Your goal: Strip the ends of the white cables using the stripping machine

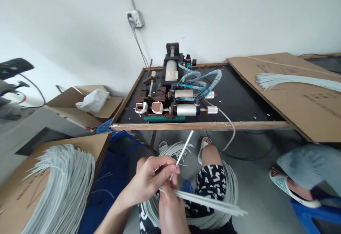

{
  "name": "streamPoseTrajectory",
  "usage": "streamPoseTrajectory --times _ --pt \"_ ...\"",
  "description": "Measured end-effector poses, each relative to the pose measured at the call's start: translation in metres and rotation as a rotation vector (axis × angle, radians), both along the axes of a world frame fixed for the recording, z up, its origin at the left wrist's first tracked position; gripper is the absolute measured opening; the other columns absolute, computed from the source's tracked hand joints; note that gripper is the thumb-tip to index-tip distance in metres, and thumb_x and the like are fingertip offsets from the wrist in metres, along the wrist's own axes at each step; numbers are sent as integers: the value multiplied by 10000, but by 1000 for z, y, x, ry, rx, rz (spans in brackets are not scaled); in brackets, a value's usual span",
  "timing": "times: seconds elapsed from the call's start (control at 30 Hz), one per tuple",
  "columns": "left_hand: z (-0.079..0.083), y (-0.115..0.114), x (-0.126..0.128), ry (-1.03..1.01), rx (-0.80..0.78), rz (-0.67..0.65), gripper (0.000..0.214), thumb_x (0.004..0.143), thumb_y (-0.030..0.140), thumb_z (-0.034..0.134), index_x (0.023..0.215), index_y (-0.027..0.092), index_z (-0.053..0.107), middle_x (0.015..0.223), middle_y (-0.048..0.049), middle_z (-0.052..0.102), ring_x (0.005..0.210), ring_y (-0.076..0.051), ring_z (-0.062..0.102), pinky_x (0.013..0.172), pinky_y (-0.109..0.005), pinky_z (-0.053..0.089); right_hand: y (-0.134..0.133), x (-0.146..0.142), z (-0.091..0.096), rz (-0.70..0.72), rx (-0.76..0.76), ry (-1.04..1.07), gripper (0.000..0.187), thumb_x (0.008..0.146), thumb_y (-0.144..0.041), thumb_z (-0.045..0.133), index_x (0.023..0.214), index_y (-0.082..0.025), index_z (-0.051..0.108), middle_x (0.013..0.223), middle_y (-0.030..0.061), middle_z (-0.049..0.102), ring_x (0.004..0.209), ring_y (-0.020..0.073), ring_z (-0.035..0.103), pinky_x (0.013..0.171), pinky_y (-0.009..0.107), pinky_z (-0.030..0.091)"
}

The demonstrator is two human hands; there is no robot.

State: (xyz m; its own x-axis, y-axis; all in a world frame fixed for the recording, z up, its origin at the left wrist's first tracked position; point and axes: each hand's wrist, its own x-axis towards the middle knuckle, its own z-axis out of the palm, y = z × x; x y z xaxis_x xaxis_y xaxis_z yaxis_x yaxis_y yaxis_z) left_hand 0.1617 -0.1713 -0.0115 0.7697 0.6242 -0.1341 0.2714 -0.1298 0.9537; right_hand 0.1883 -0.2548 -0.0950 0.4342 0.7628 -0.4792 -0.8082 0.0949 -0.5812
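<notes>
My left hand (pixel 153 179) is closed in a pinch on a single white cable (pixel 185 148), whose free end tilts up toward the table's front edge. Just below and touching it, my right hand (pixel 170 203) is closed around a bundle of thin white cables (pixel 210 202), with the ends sticking out to the right. More of these cables form a loop (pixel 231 184) across my lap and around my legs. Beyond my hands, a pneumatic machine (pixel 170 95) with silver cylinders, blue hoses and two padded jaws (pixel 157 107) sits on the black table (pixel 239 99).
Left of me, a thick pile of white cables (pixel 66 177) lies on cardboard (pixel 103 143). Behind it stands an open box (pixel 71 102) with a white bag. At right, more cables (pixel 293 79) rest on a cardboard sheet (pixel 314 109). Another person's leg (pixel 311 166) is close by.
</notes>
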Motion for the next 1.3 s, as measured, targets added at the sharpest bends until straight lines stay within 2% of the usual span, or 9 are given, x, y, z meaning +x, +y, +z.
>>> streamPoseTrajectory --times 0.07,0.13,0.23,0.3,0.43,0.57,0.73,0.97,1.3 --pt "-14 -1 2 -122 -126 200 393 963 526 608 879 157 716 693 -59 719 551 -153 616 523 -242 463 2 7 7 -29 11 101 466 783 -550 799 1158 -280 740 1197 16 775 1206 187 666 1027 273 496" --pt "-22 3 6 -239 -136 406 406 921 551 654 853 156 718 642 -39 686 486 -125 545 472 -226 425 5 15 12 -23 89 138 466 793 -560 787 1182 -307 745 1310 3 740 1330 186 596 1102 274 441" --pt "-19 21 12 -349 16 677 371 892 516 684 781 163 708 566 -3 622 480 -112 496 483 -221 421 5 26 14 76 119 97 459 805 -608 752 1157 -314 758 1332 4 731 1364 206 570 1132 318 402" --pt "-14 37 14 -358 111 764 333 866 468 705 729 164 703 543 5 606 500 -116 513 519 -228 446 3 30 14 120 77 72 518 784 -664 740 1151 -300 757 1291 21 753 1333 233 593 1123 354 394" --pt "-13 65 15 -358 108 800 281 800 419 741 717 151 722 539 4 619 472 -109 516 487 -223 433 1 29 12 111 50 12 491 796 -680 726 1098 -295 763 915 -22 809 937 175 694 945 306 428" --pt "-22 83 18 -386 64 825 266 760 401 762 700 146 724 529 7 618 453 -100 513 468 -213 420 6 26 9 34 89 24 464 706 -677 810 978 -301 789 612 -90 648 658 120 556 784 266 412" --pt "-31 91 23 -424 21 839 310 764 441 750 695 141 721 519 12 604 438 -91 499 448 -203 392 10 28 6 26 79 32 484 663 -680 839 932 -280 793 553 -85 585 575 124 518 702 301 415" --pt "-33 91 21 -455 -3 871 323 754 462 752 690 146 721 509 27 569 429 -86 475 438 -204 377 12 31 2 43 127 98 465 629 -640 882 908 -276 808 492 -91 570 522 87 519 628 268 413" --pt "-29 93 17 -480 -20 870 357 756 486 748 713 134 710 503 43 526 433 -79 443 443 -200 358 14 29 -3 49 121 101 495 577 -633 913 866 -245 807 439 -107 542 456 70 520 722 266 463"
